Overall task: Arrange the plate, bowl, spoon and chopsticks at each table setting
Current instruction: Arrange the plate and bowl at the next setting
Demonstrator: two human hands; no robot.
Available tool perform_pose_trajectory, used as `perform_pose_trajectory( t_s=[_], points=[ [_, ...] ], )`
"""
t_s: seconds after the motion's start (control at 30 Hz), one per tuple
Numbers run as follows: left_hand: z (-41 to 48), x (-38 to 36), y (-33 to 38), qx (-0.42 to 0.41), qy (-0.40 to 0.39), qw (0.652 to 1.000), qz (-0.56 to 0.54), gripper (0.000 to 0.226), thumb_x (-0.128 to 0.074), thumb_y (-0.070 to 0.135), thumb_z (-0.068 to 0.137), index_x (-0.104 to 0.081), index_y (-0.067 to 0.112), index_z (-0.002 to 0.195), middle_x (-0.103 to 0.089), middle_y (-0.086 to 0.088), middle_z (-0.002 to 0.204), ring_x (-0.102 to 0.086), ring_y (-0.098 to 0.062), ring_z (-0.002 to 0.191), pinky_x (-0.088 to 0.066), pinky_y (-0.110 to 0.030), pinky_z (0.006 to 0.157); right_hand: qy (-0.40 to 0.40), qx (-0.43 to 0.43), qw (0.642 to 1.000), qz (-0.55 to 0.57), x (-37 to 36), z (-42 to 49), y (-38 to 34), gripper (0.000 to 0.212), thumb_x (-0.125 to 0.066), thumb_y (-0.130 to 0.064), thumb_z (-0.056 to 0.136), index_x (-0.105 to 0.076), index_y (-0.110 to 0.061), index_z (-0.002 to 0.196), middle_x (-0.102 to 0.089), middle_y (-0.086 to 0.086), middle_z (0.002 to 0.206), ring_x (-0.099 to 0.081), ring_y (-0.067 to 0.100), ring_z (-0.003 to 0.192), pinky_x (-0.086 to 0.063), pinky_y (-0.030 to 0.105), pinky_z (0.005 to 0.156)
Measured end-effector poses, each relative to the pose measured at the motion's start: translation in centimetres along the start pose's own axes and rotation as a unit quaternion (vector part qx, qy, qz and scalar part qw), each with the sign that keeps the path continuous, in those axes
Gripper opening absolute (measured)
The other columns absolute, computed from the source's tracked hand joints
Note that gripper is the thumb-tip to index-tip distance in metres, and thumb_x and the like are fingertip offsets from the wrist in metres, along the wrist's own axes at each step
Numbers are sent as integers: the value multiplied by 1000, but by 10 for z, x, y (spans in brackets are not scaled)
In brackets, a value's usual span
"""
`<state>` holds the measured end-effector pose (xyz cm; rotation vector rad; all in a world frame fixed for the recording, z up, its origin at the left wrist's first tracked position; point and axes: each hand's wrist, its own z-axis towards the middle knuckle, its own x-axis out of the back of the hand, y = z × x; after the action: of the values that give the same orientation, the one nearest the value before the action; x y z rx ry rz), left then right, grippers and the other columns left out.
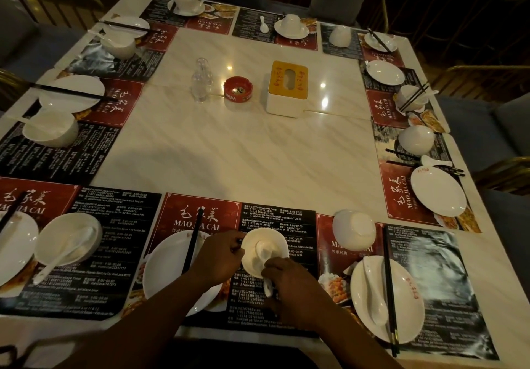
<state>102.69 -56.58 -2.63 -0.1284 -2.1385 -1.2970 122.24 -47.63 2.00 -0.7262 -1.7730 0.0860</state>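
At the near middle setting a white bowl (265, 246) stands upright on the placemat, to the right of a white plate (169, 271). My left hand (216, 258) grips the bowl's left rim. My right hand (292, 285) holds the handle of a white spoon (264, 256) whose scoop lies inside the bowl. Black chopsticks (192, 244) lie across the plate. At the near right setting a plate (401, 297) carries a spoon and chopsticks, with an overturned bowl (355, 229) beyond it.
More settings with plates, bowls, spoons and chopsticks ring the marble table (243, 145). In the centre stand a glass bottle (202, 80), a red ashtray (238, 89) and a tissue box (286, 87). Chairs surround the table.
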Motion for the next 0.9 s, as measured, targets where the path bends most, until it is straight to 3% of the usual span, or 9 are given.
perform_pose_trajectory(
  t_s=[0.17, 0.33, 0.5, 0.57, 0.7, 0.8, 0.9],
  points=[
    [0, -1, -2, 12, -5, 1000, -18, 36, -65, 9, 90, -65, 22, 124, -71, 6, 113, -65, -4, 95, -48, -12, 74, 8, -5, 1000, 17, -3, 0, 2, 49, -66, -33, 84, -58, -22, 131, -50, -7, 140, -49, 19, 124, -42, 32, 102],
    [1, -3, -4, 16, -5, 1000, -25, 38, -65, 9, 90, -64, 22, 126, -70, 5, 116, -64, -5, 99, -48, -10, 73, 9, -12, 1000, 23, -6, 1, 4, 56, -69, -41, 84, -55, -24, 136, -47, -10, 146, -45, 16, 130, -39, 30, 107],
    [-1, -2, -5, 22, -13, 999, -41, 39, -65, 9, 91, -63, 22, 128, -70, 4, 117, -66, -10, 103, -57, -26, 83, 16, -27, 998, 58, -8, -4, 9, 63, -72, -49, 81, -53, -28, 137, -45, -13, 147, -42, 10, 133, -39, 29, 109],
    [-1, -1, -6, 24, -12, 999, -43, 38, -65, 10, 92, -63, 23, 128, -70, 4, 116, -66, -11, 102, -58, -26, 82, 58, -54, 991, 106, -7, -7, 14, 55, -70, -50, 83, -56, -29, 131, -49, -13, 139, -46, 7, 126, -43, 26, 105],
    [-3, 0, -9, 12, 1, 999, -30, 35, -66, 14, 92, -64, 24, 126, -70, 6, 109, -65, -4, 91, -53, -14, 70, 193, -157, 955, 160, -7, -5, 31, 24, -69, -32, 89, -64, -27, 112, -61, -13, 112, -58, 3, 100, -49, 17, 84],
    [-5, 1, -10, -3, 6, 1000, -18, 35, -66, 16, 93, -64, 24, 126, -71, 9, 105, -65, -1, 87, -51, -11, 71, 197, -210, 933, 214, -10, 2, 39, 28, -66, -27, 93, -62, -28, 120, -70, -11, 107, -62, 1, 92, -42, 6, 73],
    [-8, 2, -11, -32, 2, 999, 0, 37, -66, 17, 93, -63, 22, 129, -72, 7, 110, -67, -4, 96, -56, -20, 83, 167, -197, 944, 207, -14, 8, 41, 37, -61, -29, 96, -56, -29, 132, -73, -5, 107, -65, 5, 89, -47, 14, 75]
  ],
)
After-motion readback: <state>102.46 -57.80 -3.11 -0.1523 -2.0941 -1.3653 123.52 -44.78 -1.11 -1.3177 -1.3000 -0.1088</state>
